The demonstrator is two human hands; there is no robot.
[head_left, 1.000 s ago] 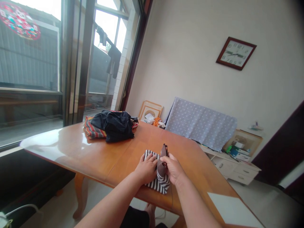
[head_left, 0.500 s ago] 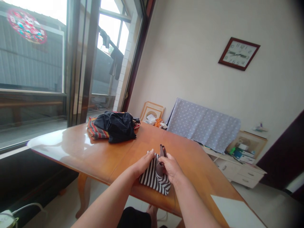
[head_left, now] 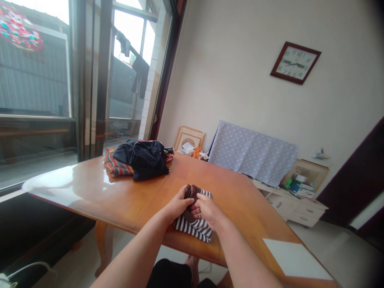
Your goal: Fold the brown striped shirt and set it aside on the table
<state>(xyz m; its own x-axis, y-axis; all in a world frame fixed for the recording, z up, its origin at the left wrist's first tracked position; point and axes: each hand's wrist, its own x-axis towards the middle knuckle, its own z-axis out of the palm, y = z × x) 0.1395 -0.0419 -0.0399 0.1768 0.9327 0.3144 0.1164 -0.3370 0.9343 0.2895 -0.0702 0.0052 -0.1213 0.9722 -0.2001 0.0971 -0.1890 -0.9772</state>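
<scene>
A folded black-and-white striped cloth (head_left: pixel 193 230) lies near the front edge of the wooden table, with a dark brown part turned up at its top. My left hand (head_left: pixel 179 206) pinches the left side of that brown part between thumb and fingers. From the right, my right hand (head_left: pixel 206 210) grips the brown part too, its fingers curled into the fold. Whether the cloth is a garment or a bag cannot be made out.
On the far left of the wooden table (head_left: pixel 120 200) sits a pile of clothes, a dark navy garment (head_left: pixel 148 160) over a striped multicoloured one (head_left: pixel 115 164). A white sheet (head_left: pixel 295 258) lies at the right edge. Behind stands a white cabinet (head_left: pixel 300 214) beside a dotted cloth cover (head_left: pixel 252 152).
The brown part has moved from the right side of the cloth to the left, where my left hand now holds it. My right hand has shifted left with it. The view has turned slightly right.
</scene>
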